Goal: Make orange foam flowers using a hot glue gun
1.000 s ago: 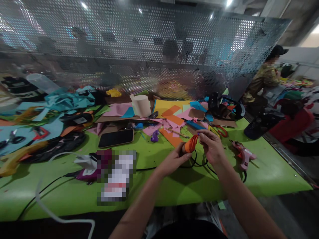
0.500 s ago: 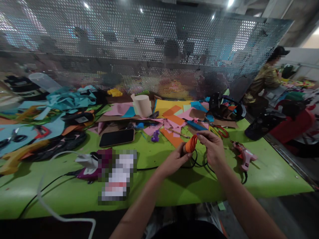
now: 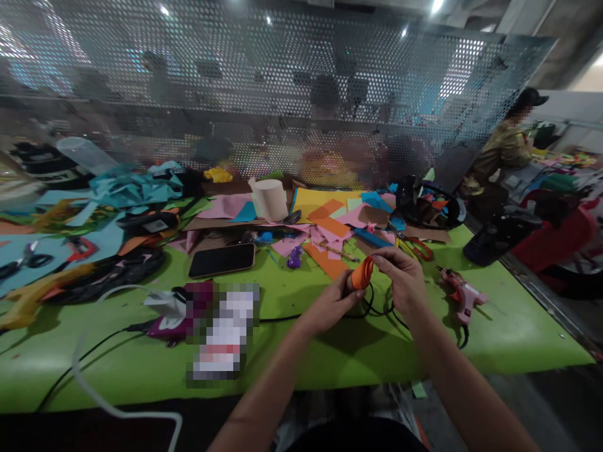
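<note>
My left hand (image 3: pixel 332 304) is closed around the lower part of a rolled piece of orange paper (image 3: pixel 362 275) with layered, coiled edges. Thumb and fingers of my right hand (image 3: pixel 400 276) pinch the paper's upper right edge. Both hands are above the green tabletop (image 3: pixel 301 361). Beneath them a black cable (image 3: pixel 372 307) runs in loops. To the right of my right hand lies a pink hot glue gun (image 3: pixel 464 295). An orange paper strip (image 3: pixel 330 262) rests just beyond my left hand.
A black phone (image 3: pixel 221 260), a purple power strip (image 3: pixel 164 328) and a blurred-out item (image 3: pixel 225 333) lie left. Behind are a white paper roll (image 3: pixel 270 199), coloured paper scraps and red-handled scissors (image 3: pixel 421 250). A dark tumbler (image 3: pixel 494 235) stands right. A co-worker (image 3: pixel 502 147) sits beyond the perforated metal screen (image 3: pixel 282 81).
The layers at the top of the orange paper have shifted and look more spread. My right fingers have moved slightly at its edge; my left hand keeps its hold.
</note>
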A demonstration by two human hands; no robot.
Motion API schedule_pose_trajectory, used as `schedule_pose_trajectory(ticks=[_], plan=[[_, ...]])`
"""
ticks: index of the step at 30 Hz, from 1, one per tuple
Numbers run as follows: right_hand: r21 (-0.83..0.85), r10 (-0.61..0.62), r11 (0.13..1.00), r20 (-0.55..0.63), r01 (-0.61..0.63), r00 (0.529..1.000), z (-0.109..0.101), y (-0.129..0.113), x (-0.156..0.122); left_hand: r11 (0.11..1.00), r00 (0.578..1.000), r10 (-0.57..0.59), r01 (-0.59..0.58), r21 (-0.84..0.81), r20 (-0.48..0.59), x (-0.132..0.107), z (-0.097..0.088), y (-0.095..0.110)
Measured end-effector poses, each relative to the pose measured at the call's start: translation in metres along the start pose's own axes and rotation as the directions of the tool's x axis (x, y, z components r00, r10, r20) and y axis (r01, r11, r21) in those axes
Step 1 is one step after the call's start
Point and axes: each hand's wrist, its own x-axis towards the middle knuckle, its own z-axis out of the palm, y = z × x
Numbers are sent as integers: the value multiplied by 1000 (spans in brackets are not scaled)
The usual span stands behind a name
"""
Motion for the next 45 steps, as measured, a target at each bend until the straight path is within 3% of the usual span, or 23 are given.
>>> schedule_pose_trajectory(ticks=[4,11,17,27,32,45], plan=[[-13,2,1000,33,-2,999,-3,-2,1,989,1000,15,-11,-148,22,0,-1,-2],[140,137,980,66,-145,988,-3,-5,3,921,994,-13,54,-385,109,-5,-4,-4],[164,81,981,127,-101,989,-6,-6,4,872,977,-38,134,-471,208,-10,-6,0],[95,22,995,132,-35,991,-8,-1,6,875,972,-73,169,-453,222,-10,-5,2],[139,68,986,172,-92,983,-7,-5,5,897,990,-81,124,-424,117,-6,-3,-1],[46,77,996,29,-78,997,-3,-1,3,996,997,71,-72,-59,-17,1,0,-2]])
